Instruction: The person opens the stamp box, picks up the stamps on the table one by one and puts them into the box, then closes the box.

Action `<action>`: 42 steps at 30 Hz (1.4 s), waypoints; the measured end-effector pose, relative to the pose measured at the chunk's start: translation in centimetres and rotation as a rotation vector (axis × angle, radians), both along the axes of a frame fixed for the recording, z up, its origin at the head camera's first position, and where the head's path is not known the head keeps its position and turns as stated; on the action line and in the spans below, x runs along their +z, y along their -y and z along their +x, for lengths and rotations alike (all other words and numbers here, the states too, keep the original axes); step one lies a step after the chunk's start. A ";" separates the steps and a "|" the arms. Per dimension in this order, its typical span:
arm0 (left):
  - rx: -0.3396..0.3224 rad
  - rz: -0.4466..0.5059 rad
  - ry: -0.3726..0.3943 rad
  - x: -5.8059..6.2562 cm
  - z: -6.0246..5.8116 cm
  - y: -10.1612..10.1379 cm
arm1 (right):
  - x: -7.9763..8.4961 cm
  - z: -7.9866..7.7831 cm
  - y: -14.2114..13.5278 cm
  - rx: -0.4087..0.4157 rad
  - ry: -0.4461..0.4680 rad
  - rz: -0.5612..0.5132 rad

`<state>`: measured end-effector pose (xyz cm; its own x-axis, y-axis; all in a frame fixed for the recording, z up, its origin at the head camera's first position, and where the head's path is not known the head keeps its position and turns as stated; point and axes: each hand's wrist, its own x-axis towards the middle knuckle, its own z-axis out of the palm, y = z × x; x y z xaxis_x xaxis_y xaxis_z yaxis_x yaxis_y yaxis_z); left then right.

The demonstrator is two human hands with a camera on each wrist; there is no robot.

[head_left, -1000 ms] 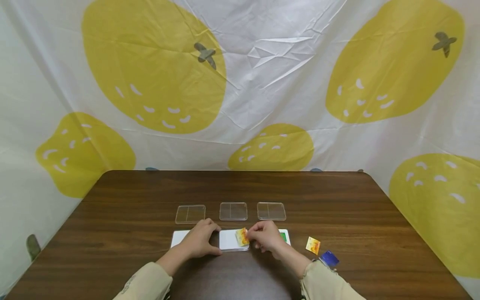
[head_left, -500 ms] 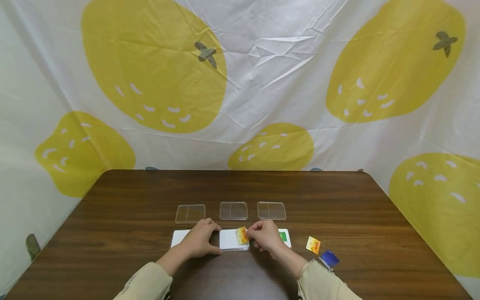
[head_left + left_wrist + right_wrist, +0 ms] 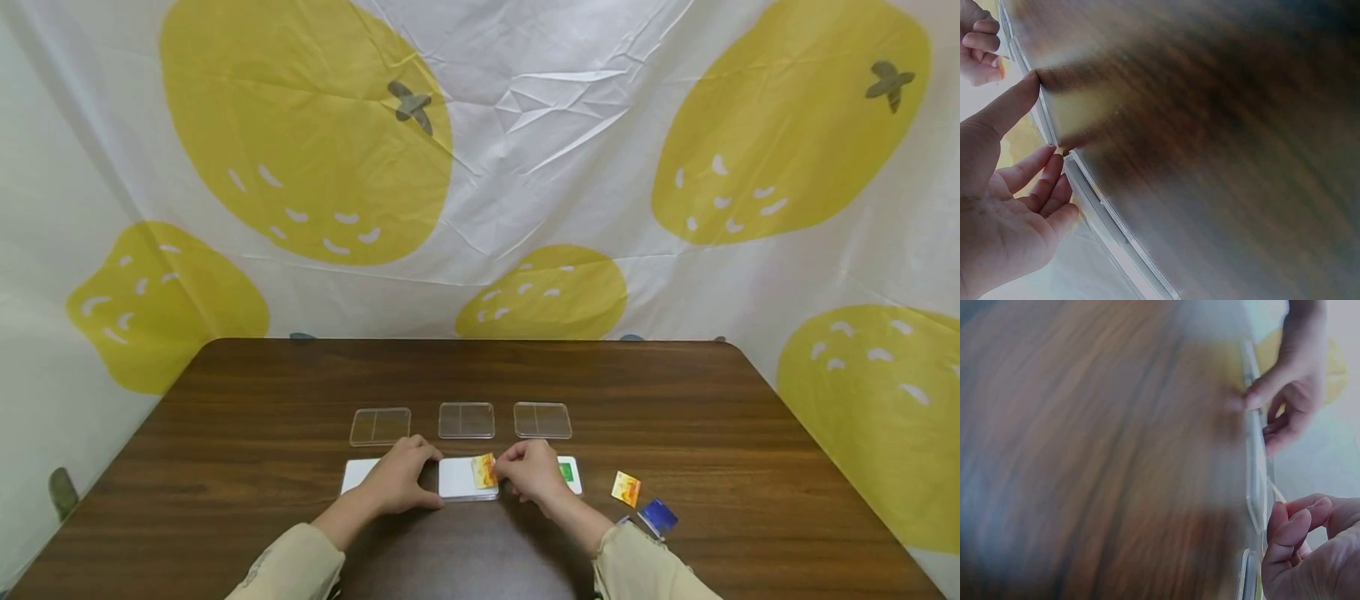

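A small square yellow-orange picture card [image 3: 484,472] tilts over the right end of the middle white flat case [image 3: 455,477]. My right hand [image 3: 532,472] pinches the card's right edge between thumb and fingertips. At the case's left end, my left hand [image 3: 405,477] holds it, thumb at the near corner and index finger at the far one. In the left wrist view the thumb [image 3: 1019,103] touches the case's near edge. Behind my left hand another white case [image 3: 359,473] is partly hidden. A third white case [image 3: 574,473] with a green square shows beside my right hand.
Three clear plastic lids [image 3: 467,421] lie in a row behind the cases on the brown wooden table [image 3: 480,375]. To the right are another yellow-orange card [image 3: 626,489] and a dark blue piece [image 3: 659,517]. A lemon-print cloth [image 3: 540,208] hangs behind.
The yellow-orange card straightened slightly over the middle case between the first frame and the second, and my right forearm shifted slightly left. My left hand stays in place.
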<state>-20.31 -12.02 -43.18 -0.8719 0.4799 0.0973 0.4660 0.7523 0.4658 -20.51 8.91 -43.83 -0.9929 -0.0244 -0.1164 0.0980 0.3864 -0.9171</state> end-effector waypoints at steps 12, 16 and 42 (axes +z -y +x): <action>0.007 0.002 0.006 -0.1 0.0 0.1 | 0.0 0.1 0.5 0.010 -0.064 0.077; 0.010 0.008 0.006 -0.1 0.0 0.1 | 0.1 0.1 0.6 0.023 -0.158 0.167; 0.004 0.008 0.003 -0.1 0.0 0.0 | -0.2 0.4 1.0 -0.008 -0.423 0.446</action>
